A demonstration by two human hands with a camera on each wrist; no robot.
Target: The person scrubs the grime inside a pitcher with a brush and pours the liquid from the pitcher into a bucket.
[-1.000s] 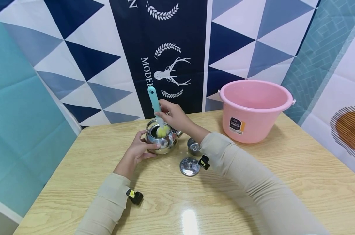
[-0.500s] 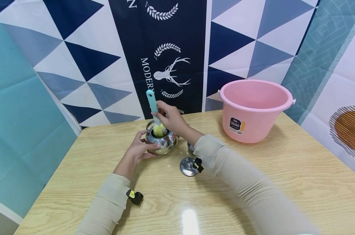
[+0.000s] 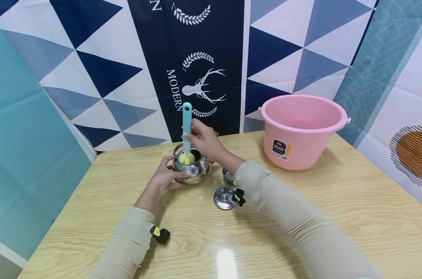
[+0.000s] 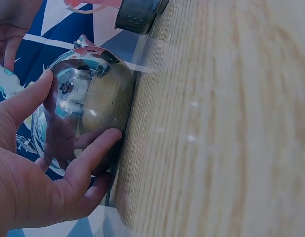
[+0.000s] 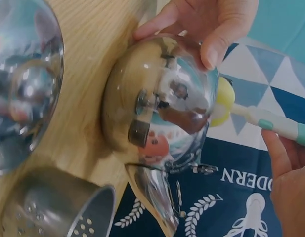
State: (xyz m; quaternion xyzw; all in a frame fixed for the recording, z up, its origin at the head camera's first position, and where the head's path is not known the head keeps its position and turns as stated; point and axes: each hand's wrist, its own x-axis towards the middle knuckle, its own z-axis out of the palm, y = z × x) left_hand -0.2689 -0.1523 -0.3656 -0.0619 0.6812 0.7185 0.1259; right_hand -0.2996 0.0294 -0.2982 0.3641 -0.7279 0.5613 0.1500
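A shiny steel teapot [image 3: 201, 170] rests on the table with its top open. My left hand [image 3: 165, 176] grips its side, thumb near the rim and fingers spread around the belly, as the left wrist view shows. The right hand [image 3: 205, 136] pinches the teal-and-white handle of a sponge brush [image 3: 187, 123], held almost upright over the teapot. Its yellow sponge head [image 5: 224, 98] sits at the mouth, partly below the rim. In the right wrist view the spout [image 5: 154, 195] points away from the left hand.
To the right of the teapot stands a perforated steel strainer cup [image 3: 227, 178], partly behind the right sleeve. A round steel lid [image 3: 223, 198] lies in front of it. A pink bucket [image 3: 294, 145] occupies the back right of the wooden table [image 3: 193, 240], before a patterned cloth backdrop.
The brush has swung from leaning left to nearly upright, and its sponge head has shifted left within the teapot's mouth. The left hand and teapot have stayed in place.
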